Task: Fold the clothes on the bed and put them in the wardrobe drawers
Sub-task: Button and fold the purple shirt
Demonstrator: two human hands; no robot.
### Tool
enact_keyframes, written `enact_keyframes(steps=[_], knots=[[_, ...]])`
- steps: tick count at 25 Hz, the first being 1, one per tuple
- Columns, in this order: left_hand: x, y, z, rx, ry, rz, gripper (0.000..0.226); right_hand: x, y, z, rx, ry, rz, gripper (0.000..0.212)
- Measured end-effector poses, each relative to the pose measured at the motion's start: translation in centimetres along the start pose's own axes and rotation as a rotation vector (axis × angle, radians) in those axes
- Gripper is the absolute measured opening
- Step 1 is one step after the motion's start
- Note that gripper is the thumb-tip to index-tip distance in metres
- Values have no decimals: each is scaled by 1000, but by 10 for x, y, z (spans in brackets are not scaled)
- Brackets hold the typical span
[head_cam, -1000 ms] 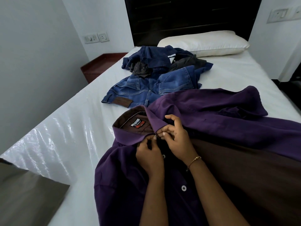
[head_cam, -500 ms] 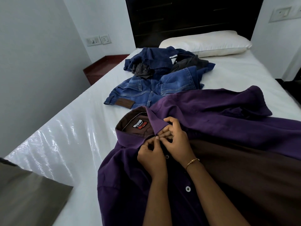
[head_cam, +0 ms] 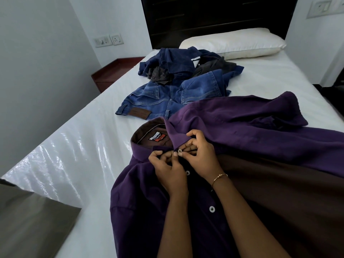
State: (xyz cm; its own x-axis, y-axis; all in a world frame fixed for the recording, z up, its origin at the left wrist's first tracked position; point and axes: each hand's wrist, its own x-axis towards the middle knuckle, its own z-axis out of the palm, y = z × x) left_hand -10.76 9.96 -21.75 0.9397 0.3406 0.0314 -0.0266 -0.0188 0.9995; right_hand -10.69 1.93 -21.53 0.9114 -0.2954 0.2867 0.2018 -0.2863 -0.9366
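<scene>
A purple shirt point(head_cam: 242, 125) with a brown lining lies spread across the near part of the bed point(head_cam: 80, 146), collar toward the left. My left hand point(head_cam: 167, 168) pinches the shirt's placket just below the collar. My right hand point(head_cam: 202, 155) pinches the opposite edge at the top white button, fingers curled. Both hands meet at that button. Farther up the bed sits a heap of blue jeans point(head_cam: 167, 97) with a dark blue garment point(head_cam: 173, 60) and a grey one point(head_cam: 214, 67) on top.
A white pillow point(head_cam: 234, 41) lies against the dark headboard point(head_cam: 214, 15). A reddish bedside table point(head_cam: 113, 71) stands left of the bed by the wall. A grey-brown surface point(head_cam: 28, 220) fills the lower left corner. White sheet shows to the left and far right.
My hands stay at the collar; the fingers have shifted and the top button now shows between them. The camera has drifted slightly.
</scene>
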Motion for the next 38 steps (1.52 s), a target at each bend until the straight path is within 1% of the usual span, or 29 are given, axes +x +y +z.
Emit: enact_keyframes(steps=[3,6,8,9,11,13,14,15,16,17,18,19,20,21,23,25,26,28,29,31,32,34,35,38], knots=[[1,0,1,-39,-55,1,33,-1,1,0,15,32,-31,45],[-3,2,2,19,-9,17,32,0,5,-1,23,1,-65,50],[-3,4,3,-29,23,-6,33,1,8,0,56,25,-47,50],[-3,6,2,-92,38,-36,32,2,9,1,73,72,-43,47],[-2,10,-1,-209,45,-95,32,2,9,0,94,229,-70,37],[-6,12,-6,-175,18,-155,32,-4,6,-7,-14,378,-70,33],[-12,14,-8,-107,-2,-186,31,-7,6,-15,-140,394,-78,31],[-18,17,-10,-6,-34,-202,27,-9,8,-24,-316,332,-95,28],[-25,20,-10,148,-74,-185,21,-10,11,-33,-510,204,-102,24],[-35,26,-11,357,-127,-141,13,-11,11,-42,-682,67,-75,22],[-45,31,-13,579,-178,-75,14,-12,13,-47,-788,-24,-41,21],[-54,35,-16,757,-213,-3,22,-13,13,-50,-837,-57,-25,23],[-60,37,-19,866,-224,44,28,-13,12,-52,-856,-47,-27,26],[-64,40,-22,909,-217,50,30,-14,11,-52,-869,-20,-39,27],[-62,47,-28,865,-214,-24,28,-17,12,-49,-894,64,-92,22],[-57,46,-29,847,-285,-27,25,-18,15,-48,-866,153,-161,14],[-55,45,-28,851,-332,-6,23,-19,15,-50,-835,183,-192,16],[-51,46,-26,836,-401,6,20,-23,11,-54,-750,219,-257,29],[-49,46,-24,826,-421,1,17,-23,4,-56,-706,229,-286,30],[-42,45,-20,770,-444,-44,8,-20,-12,-62,-627,219,-327,22],[-39,44,-19,703,-442,-77,9,-20,-22,-64,-600,206,-343,19],[-37,47,-16,562,-421,-83,25,-21,-40,-64,-537,153,-346,15],[-38,51,-16,520,-415,-53,28,-23,-47,-63,-503,108,-313,15],[-39,57,-13,466,-416,15,24,-29,-51,-54,-506,-32,-175,20]])
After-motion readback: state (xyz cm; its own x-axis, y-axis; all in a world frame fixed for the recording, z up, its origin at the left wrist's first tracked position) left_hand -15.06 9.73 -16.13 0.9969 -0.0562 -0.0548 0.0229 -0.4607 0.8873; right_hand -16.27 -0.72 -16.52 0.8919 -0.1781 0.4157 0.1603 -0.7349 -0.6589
